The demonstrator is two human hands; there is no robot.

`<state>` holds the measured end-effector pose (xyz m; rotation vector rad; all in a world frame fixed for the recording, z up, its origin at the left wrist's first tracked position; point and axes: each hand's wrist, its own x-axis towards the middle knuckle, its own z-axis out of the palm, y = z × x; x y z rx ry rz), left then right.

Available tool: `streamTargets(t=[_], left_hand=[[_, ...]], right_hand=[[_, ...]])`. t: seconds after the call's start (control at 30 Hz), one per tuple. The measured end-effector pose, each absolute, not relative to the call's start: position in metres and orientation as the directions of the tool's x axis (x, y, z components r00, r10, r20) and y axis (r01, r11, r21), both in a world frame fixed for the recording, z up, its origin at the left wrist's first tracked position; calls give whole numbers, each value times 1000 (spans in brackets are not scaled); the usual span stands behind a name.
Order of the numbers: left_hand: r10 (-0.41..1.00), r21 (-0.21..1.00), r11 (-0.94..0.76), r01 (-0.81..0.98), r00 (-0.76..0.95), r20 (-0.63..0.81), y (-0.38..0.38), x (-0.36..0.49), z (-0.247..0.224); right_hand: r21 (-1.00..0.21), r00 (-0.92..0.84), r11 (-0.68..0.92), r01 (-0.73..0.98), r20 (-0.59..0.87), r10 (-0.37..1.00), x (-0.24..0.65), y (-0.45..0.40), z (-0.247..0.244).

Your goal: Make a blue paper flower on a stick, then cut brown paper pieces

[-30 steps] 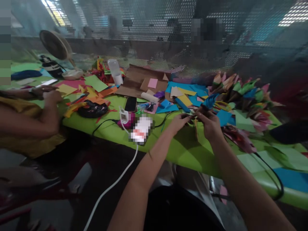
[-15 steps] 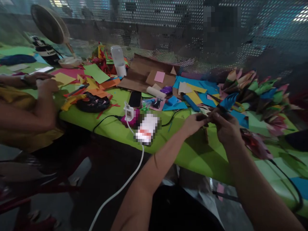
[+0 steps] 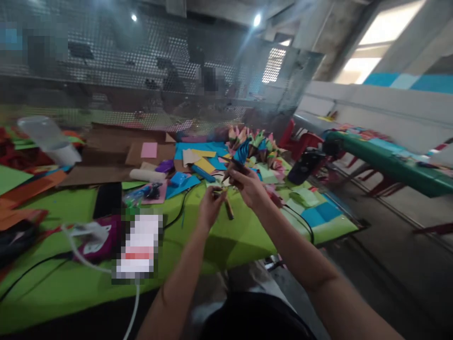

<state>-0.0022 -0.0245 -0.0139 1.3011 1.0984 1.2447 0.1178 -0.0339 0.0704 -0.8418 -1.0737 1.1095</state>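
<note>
The right hand (image 3: 253,187) pinches a blue pleated-paper flower (image 3: 242,151) near the frame's centre, probably light, crushable, best held by its dark base (image 3: 239,166), while what the curled left hand (image 3: 210,207) holds is unclear.

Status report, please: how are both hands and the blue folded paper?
Right hand holding blue folded paper. Left hand close by, grip unclear. Paper flowers just behind.
</note>
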Motion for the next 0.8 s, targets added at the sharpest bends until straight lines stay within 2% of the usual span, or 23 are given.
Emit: streamTargets(t=[0.13,0.27,0.37,0.57,0.8], left_hand=[[956,945,-281,167,140,259,-36,-1,-9],[950,925,-279,259,214,227,-45,1,0],[947,929,-263,261,252,197,-51,1,7],[917,928,-263,265,368,155,-67,0,22],[888,924,-254,284,448,107,-74,2,27]], right_hand=[[-911,75,307,-275,298,952,141,-29,97],[-917,202,397,-38,382,902,204,6,112],[-940,317,228,253,304,899,258,41,112],[-932,424,12,363,177,888,305,96,72],[-849,413,-177,498,53,909,312,133,20]])
